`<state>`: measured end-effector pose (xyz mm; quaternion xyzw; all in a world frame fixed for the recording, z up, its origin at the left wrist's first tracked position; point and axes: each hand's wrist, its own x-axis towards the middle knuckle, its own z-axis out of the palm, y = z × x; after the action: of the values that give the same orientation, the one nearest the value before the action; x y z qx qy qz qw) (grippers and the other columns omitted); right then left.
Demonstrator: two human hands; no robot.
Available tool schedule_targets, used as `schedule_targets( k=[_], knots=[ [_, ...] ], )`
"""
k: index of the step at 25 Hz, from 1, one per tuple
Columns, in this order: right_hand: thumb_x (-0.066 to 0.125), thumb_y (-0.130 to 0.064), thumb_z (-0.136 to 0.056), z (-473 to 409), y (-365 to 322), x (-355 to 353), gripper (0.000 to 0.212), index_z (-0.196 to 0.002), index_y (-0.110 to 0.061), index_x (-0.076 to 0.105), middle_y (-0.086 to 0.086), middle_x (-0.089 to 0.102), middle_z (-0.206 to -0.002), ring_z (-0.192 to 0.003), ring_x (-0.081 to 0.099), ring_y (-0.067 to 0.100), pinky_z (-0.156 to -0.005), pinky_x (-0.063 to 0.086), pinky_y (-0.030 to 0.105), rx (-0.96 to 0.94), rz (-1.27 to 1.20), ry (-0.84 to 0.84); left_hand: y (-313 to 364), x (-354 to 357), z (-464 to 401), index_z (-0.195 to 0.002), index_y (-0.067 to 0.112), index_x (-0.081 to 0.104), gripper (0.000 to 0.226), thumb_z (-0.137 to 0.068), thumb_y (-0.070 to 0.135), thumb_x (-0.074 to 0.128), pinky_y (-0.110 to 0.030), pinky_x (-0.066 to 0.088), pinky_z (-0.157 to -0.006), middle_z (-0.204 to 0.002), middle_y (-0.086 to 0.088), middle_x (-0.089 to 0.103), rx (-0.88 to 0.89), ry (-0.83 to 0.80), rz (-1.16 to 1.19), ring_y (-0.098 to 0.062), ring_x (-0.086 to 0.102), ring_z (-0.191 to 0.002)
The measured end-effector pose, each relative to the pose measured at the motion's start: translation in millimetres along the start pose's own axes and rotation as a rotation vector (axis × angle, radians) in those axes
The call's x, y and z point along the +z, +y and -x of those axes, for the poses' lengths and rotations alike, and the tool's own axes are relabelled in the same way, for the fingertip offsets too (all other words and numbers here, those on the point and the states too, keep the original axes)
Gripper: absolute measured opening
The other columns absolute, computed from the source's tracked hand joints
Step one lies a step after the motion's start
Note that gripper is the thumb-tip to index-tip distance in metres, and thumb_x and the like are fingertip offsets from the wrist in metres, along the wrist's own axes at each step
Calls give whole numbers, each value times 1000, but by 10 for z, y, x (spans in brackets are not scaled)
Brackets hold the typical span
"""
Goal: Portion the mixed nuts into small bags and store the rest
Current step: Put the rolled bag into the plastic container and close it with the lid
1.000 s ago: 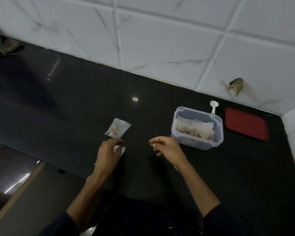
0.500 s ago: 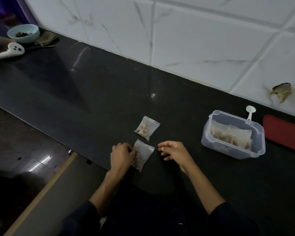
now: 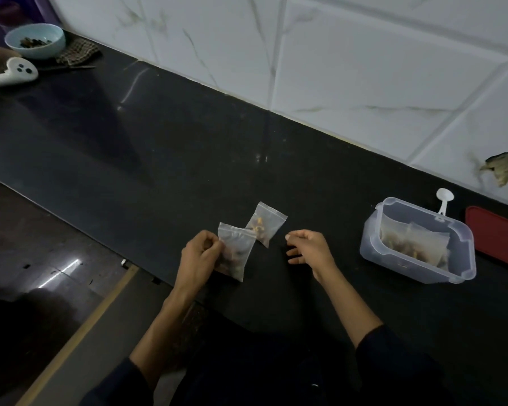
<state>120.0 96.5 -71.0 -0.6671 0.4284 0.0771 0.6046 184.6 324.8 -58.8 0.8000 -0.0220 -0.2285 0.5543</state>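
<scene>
My left hand pinches the left edge of a small clear zip bag with nuts, holding it just above the black counter. Behind it a second small bag of nuts lies flat on the counter. My right hand hovers to the right of both bags, fingers loosely curled, holding nothing. Farther right stands a clear plastic container with bags of nuts inside it. A white scoop sticks up behind the container.
A red lid lies right of the container. At the far left sit a light blue bowl, a checked cloth and a white controller. The counter's front edge runs just under my wrists; a tiled wall stands behind.
My left hand has lifted the near bag off the counter and raised it upright. The view has swung left, so the container and lid sit farther right.
</scene>
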Motion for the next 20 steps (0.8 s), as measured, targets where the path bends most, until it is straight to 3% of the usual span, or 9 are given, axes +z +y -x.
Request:
schedule_targets(
  k=[3,7,9,13,17,20],
  knots=[
    [67,-32,-88,-163,-116,151,46,-126,-11,54,2,61,-98,-81,66,16,-60,58,29,0,114,97,26,-80,-80,-87,7,61,8,-91,13,56,-32,57,-65,-80,-8,72,-6,37,46,-18,70,-73],
    [78,-43,-75,-321,-258,361,67,-126,-17,43,1,50,-116,-92,60,19,-64,58,35,-34,394,197,-8,-118,-177,-88,9,61,9,-92,15,56,-34,57,-68,-81,-7,72,5,28,55,-17,71,-74],
    [81,-42,-71,-397,-276,424,62,-119,-19,48,1,47,-117,-95,59,20,-68,55,35,-25,527,206,-21,-132,-226,-88,10,61,9,-93,15,55,-36,57,-69,-82,-7,72,14,25,59,-18,70,-75],
    [77,-37,-77,-460,-277,442,38,-107,-20,62,4,57,-118,-87,61,16,-60,49,30,-5,656,192,-6,-130,-292,-91,9,60,10,-94,16,54,-39,59,-72,-86,-9,71,14,11,79,-21,70,-78],
    [74,-44,-78,-343,-292,561,66,-125,-12,41,9,51,-123,-101,61,25,-64,43,32,-54,671,301,0,-123,-305,-90,9,59,10,-94,17,54,-46,59,-74,-85,-10,71,27,15,88,-24,71,-78],
    [73,-33,-82,-296,-325,660,63,-128,-14,34,10,54,-126,-106,61,27,-68,46,34,-106,672,287,17,-108,-241,-90,9,59,10,-95,16,54,-43,59,-73,-83,-8,72,37,33,94,-22,71,-77]
  ],
)
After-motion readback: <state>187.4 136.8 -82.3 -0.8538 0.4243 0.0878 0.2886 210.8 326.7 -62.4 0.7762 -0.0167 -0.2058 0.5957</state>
